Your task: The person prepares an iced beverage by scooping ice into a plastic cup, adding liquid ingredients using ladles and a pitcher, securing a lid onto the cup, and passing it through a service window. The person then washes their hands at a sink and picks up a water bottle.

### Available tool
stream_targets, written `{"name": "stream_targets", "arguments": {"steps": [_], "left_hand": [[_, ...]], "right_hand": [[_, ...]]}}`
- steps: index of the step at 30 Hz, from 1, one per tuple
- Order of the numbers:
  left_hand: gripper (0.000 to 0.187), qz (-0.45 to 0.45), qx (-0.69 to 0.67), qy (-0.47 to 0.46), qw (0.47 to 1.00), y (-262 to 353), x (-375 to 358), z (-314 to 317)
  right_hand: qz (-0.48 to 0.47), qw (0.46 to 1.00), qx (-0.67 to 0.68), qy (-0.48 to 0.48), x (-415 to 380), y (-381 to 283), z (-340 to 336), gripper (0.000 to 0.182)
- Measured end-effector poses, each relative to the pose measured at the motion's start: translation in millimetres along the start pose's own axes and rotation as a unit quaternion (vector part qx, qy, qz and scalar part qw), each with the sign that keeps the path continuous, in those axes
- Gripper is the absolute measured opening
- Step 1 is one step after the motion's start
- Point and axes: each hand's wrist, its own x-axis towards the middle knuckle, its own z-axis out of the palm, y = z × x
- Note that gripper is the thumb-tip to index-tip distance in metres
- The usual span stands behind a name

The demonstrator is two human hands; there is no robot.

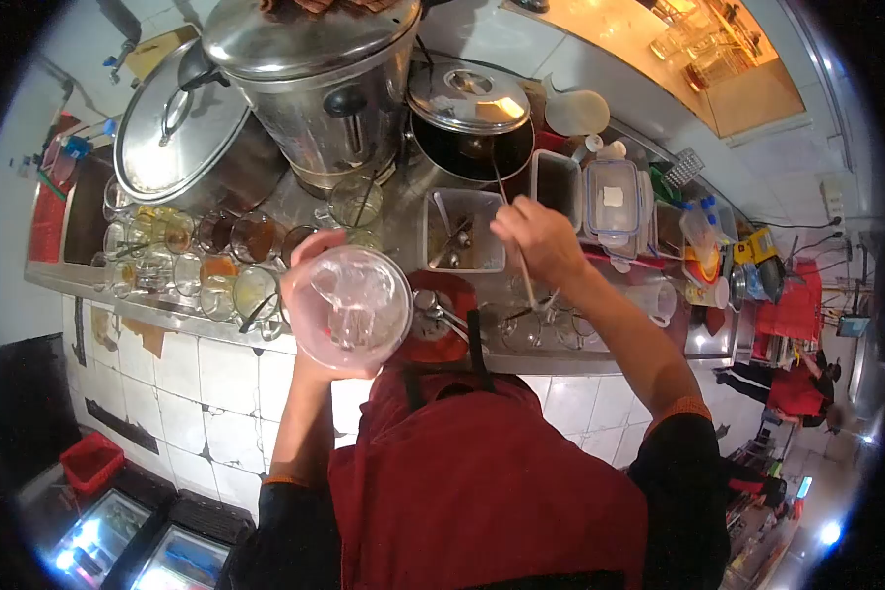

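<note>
My left hand (pixel 315 368) is wrapped round a clear plastic cup (pixel 356 307) with what looks like ice inside, raised in front of the counter edge. Fingers of my right hand (pixel 541 236) are closed on the long thin handle of a ladle (pixel 502 185). The ladle reaches up into a dark pot (pixel 514 149), where its bowl is hard to make out. A steel lid (pixel 468 98) covers part of that pot. Below the pot, a square container (pixel 462 202) holds several spoons. A red tray (pixel 452 344) with metal spoons lies just right of the cup.
Several glass mugs, some with drinks, crowd the counter's left side, among them a brown one (pixel 256 239). A large steel urn (pixel 329 118) and a lidded pot (pixel 182 123) stand behind. Lidded plastic boxes (pixel 615 202) sit at right. Another person (pixel 801 391) is far right.
</note>
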Motion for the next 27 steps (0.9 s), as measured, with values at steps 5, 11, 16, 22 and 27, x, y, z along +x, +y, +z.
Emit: {"name": "stream_targets", "arguments": {"steps": [5,11,16,22,27], "left_hand": [[0.113,-0.073,-0.012,-0.066,0.995,10,8,6],[0.095,0.07,0.064,-0.099,0.991,-3,27,14],[0.095,0.063,0.055,-0.105,0.991,-6,18,29],[0.094,0.052,0.101,-0.092,0.989,0,8,40],[0.098,-0.002,0.102,-0.035,0.994,-2,-22,63]], "right_hand": [[0.048,0.995,0.079,0.024,29,42,16,0.016],[0.145,0.984,0.099,-0.013,46,63,25,0.016],[0.314,0.921,0.231,0.016,49,96,31,0.023],[0.389,0.838,0.383,-0.001,51,101,-5,0.027],[0.386,0.818,0.427,-0.009,54,89,-28,0.029]]}}
